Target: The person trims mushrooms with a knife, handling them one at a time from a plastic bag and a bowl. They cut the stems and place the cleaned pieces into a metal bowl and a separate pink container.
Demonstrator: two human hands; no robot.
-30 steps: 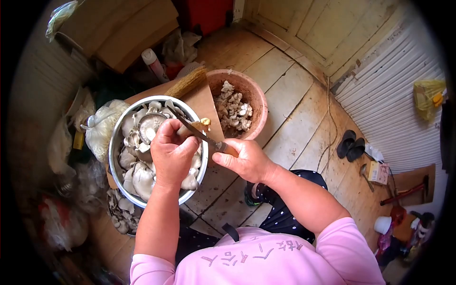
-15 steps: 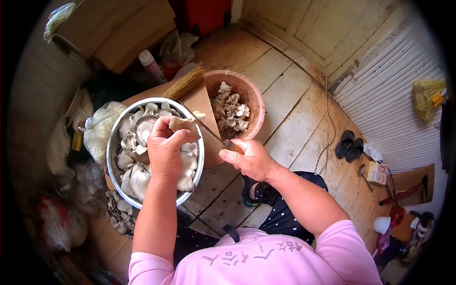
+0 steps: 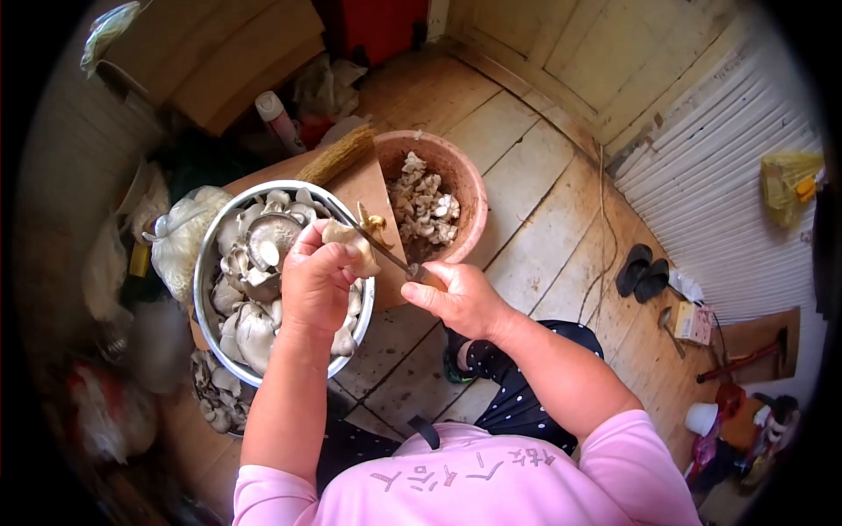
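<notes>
Over on the left, the wide shiny steel bowl (image 3: 203,289) sits heaped with grey oyster mushrooms (image 3: 263,241), and it hasn't budged in the last second. Above its near rim, the left hand (image 3: 316,285) is clamped on a pale beige oyster mushroom (image 3: 346,238), fingers curled over the top and thumb underneath. Now here's the change: half a second ago that mushroom was tipped up with its flat face showing, and the hand has since rolled it down and dropped a touch toward the bowl. A yellowish stub of stem (image 3: 375,226) pokes out just beyond the fingertips, right against the steel. The thin dark-bladed knife (image 3: 390,256) lies with its blade slanting up into that stem end, so to my eye the trimming cut is on, not finished, with the stub still attached as far as I can tell. Moving right, the right hand (image 3: 456,298) is closed tight round the knife's handle, and it has slid a shade left and closer to the other hand than before. Behind the blade stands the round pink plastic basin (image 3: 474,188) of pale mushroom pieces (image 3: 425,206), unchanged on the worn wooden plank floor (image 3: 526,228).
</notes>
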